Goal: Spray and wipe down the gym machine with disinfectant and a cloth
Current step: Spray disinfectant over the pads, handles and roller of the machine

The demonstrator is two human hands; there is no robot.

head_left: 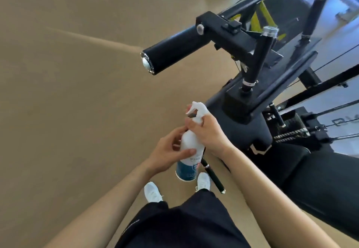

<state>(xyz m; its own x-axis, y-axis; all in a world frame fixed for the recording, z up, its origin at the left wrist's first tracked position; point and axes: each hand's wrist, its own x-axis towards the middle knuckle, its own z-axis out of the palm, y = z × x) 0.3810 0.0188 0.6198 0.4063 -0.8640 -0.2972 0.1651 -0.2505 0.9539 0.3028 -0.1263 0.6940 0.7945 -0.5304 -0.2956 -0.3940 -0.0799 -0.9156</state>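
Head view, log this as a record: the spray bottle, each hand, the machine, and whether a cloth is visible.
spray bottle: white with a blue label, roughly upright, nozzle pointing left
left hand: holds the bottle's body
right hand: wraps the neck by the trigger head
gym machine: black, on the right, neither hand on it
cloth: not in view

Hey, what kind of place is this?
Probably a gym: a black exercise machine with a padded roller and seat pad stands on a tan floor, and the left hand and right hand hold a spray bottle.
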